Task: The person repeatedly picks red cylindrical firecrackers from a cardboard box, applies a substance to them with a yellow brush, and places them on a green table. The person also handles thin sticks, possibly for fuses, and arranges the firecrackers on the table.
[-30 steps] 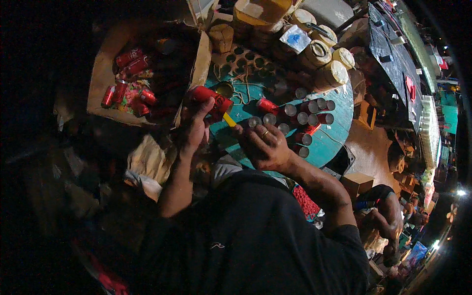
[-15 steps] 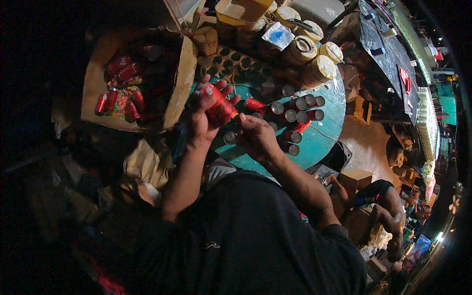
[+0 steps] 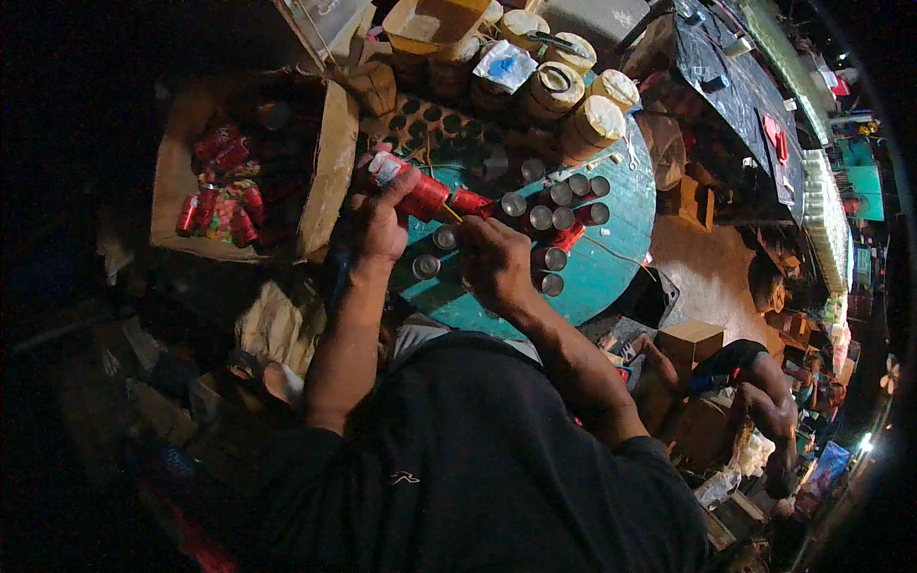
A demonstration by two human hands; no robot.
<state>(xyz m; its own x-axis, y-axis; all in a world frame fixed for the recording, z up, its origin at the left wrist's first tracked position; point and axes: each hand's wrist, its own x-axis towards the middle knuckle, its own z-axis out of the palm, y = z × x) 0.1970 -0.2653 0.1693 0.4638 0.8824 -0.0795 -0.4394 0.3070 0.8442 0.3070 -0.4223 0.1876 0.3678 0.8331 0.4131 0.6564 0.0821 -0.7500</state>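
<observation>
My left hand (image 3: 380,224) is wrapped round a red cylinder (image 3: 423,197) with a pale upper end, held tilted above a round green table (image 3: 611,272). A thin yellow strip (image 3: 453,214) shows at the cylinder's lower right end. The pinched fingers of my right hand (image 3: 499,265) meet the strip's other end. Right behind the held cylinder lies another red cylinder (image 3: 470,201). Several upright cylinders with grey round tops (image 3: 564,219) stand to the right of my hands. Two more grey-topped cylinders (image 3: 426,266) are close to my left wrist.
On the left stands an open cardboard box (image 3: 330,177) holding red cylinders and colourful bits. A board with round holes (image 3: 411,124), pale-lidded tubs (image 3: 554,91) and a yellow basin (image 3: 435,27) line the table's far side. Another person (image 3: 764,401) bends over at the lower right.
My left fingers, spread before, now close round the red cylinder, which is tipped flatter. More of the yellow strip shows between it and my right hand, which has lowered slightly. The view has shifted a little.
</observation>
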